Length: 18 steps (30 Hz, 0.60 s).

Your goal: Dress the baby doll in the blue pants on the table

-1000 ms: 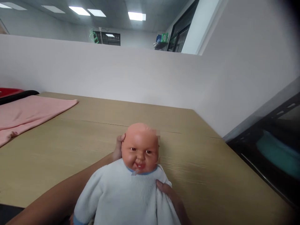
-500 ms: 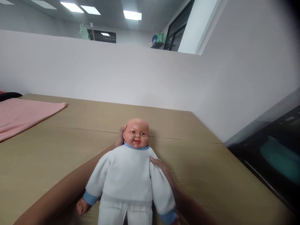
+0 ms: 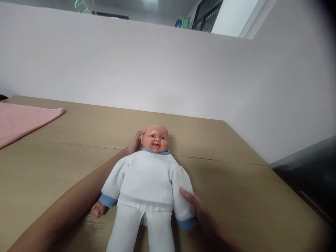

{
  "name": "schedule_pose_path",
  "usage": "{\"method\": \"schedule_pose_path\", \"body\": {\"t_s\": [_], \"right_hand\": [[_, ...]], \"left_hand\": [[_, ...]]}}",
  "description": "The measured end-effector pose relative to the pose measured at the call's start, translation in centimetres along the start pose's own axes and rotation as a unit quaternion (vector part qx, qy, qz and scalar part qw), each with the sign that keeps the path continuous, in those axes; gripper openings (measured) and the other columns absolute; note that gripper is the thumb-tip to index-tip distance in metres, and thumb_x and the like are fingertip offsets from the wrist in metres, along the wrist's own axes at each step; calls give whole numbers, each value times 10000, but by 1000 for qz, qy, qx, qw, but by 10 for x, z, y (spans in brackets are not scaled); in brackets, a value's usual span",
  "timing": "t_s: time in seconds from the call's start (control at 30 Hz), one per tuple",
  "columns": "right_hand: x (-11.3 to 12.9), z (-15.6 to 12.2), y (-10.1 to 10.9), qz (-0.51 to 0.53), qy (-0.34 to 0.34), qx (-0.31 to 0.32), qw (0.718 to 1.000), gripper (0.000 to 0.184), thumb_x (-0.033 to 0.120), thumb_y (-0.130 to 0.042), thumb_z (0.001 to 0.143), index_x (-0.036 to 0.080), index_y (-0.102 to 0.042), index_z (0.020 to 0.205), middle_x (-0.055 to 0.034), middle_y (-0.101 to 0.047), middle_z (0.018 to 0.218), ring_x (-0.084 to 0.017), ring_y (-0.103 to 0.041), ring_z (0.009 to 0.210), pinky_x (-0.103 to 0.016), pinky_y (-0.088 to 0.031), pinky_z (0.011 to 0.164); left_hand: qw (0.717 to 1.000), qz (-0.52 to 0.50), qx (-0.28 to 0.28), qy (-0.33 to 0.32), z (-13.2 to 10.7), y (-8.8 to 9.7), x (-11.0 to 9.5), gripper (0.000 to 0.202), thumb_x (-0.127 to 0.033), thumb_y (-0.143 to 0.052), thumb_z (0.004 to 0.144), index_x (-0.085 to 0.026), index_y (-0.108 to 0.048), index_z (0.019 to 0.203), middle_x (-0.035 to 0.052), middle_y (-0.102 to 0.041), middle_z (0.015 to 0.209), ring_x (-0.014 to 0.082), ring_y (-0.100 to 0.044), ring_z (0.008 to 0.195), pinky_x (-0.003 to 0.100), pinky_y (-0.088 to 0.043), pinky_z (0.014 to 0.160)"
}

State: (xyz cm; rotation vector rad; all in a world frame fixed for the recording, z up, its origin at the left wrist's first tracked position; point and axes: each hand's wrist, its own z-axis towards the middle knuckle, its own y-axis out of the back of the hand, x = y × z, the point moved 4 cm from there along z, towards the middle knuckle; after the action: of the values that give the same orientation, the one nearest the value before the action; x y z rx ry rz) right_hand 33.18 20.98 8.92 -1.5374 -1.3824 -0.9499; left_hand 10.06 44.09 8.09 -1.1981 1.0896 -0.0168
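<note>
A baby doll [image 3: 147,176] in a white fleece suit with blue cuffs lies on its back on the wooden table [image 3: 231,189], head pointing away from me. My left hand [image 3: 135,142] cups the back and side of the doll's head, with most fingers hidden behind it. My right hand [image 3: 202,218] rests against the doll's sleeve near the blue cuff, fingers stretched along the fabric.
A pink cloth [image 3: 21,120] lies on the table at the far left. A white partition wall [image 3: 157,70] runs along the table's far edge. A dark object [image 3: 312,182] stands at the right edge.
The doll has gone from held up close to me to lying flat on the table. My right hand has slid from its shoulder down to the sleeve cuff.
</note>
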Motion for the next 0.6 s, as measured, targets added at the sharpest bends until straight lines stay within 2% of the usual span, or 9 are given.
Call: {"method": "schedule_pose_path", "body": {"t_s": [0.03,0.07,0.1,0.13,0.17,0.23,0.33,0.5,0.6], "right_hand": [[4,-1,3,-44,49,-10,998,627,749,-863,854,265,-876,1253,-122,-888,985,-406,-848,1093,-465,-716,932],[8,-2,5,-90,95,-19,991,710,732,-852,881,300,-799,1441,-129,-875,1267,-419,-779,1327,-510,-657,1118],[11,-2,7,-135,132,-26,982,786,719,-827,914,333,-693,1585,-117,-779,1522,-418,-659,1518,-552,-547,1270],[13,-2,8,-173,159,-29,972,832,707,-791,952,349,-594,1676,-102,-654,1692,-413,-539,1634,-589,-433,1361],[15,0,10,-205,176,-33,962,841,698,-751,987,347,-532,1719,-98,-565,1774,-410,-469,1684,-617,-358,1399],[14,4,12,-246,193,-33,949,796,672,-694,1035,328,-507,1729,-113,-525,1803,-407,-457,1691,-641,-323,1412],[11,8,17,-273,208,-35,939,737,665,-678,1048,327,-548,1689,-127,-591,1747,-409,-533,1634,-633,-390,1380],[7,10,22,-292,215,-46,931,666,646,-648,1070,337,-585,1656,-123,-659,1681,-404,-630,1546,-592,-503,1310],[5,12,25,-307,229,-51,922,635,628,-635,1083,341,-588,1647,-116,-678,1662,-394,-665,1513,-566,-554,1271]], "left_hand": [[1000,12,11,14,-2,3,-1,684,-624,-717,987,-78,-791,1391,214,-849,1345,460,-718,1434,577,-428,1345],[999,21,22,16,-4,4,-2,667,-614,-726,994,-81,-795,1389,213,-851,1342,459,-719,1434,576,-427,1346],[999,28,31,12,-5,5,-4,646,-600,-732,1004,-84,-798,1387,213,-850,1344,455,-719,1436,573,-425,1348],[999,32,39,6,-6,4,-5,624,-586,-733,1018,-85,-800,1384,214,-848,1348,449,-718,1439,569,-422,1352],[998,34,44,1,-7,3,-6,606,-574,-729,1033,-85,-801,1384,216,-845,1355,443,-716,1445,569,-419,1355],[998,33,55,-4,-7,0,-7,591,-565,-712,1061,-81,-795,1390,223,-836,1375,437,-705,1460,579,-410,1361],[998,37,48,-17,-7,-3,-10,582,-542,-719,1075,-87,-768,1434,220,-823,1409,435,-698,1469,581,-412,1359],[995,71,-17,-70,-9,5,-15,550,-473,-743,1087,-172,-701,1545,176,-786,1496,404,-695,1471,545,-431,1343],[989,99,-18,-110,-7,8,-17,507,-460,-742,1091,-205,-702,1528,157,-758,1542,384,-683,1475,524,-455,1314]]}}
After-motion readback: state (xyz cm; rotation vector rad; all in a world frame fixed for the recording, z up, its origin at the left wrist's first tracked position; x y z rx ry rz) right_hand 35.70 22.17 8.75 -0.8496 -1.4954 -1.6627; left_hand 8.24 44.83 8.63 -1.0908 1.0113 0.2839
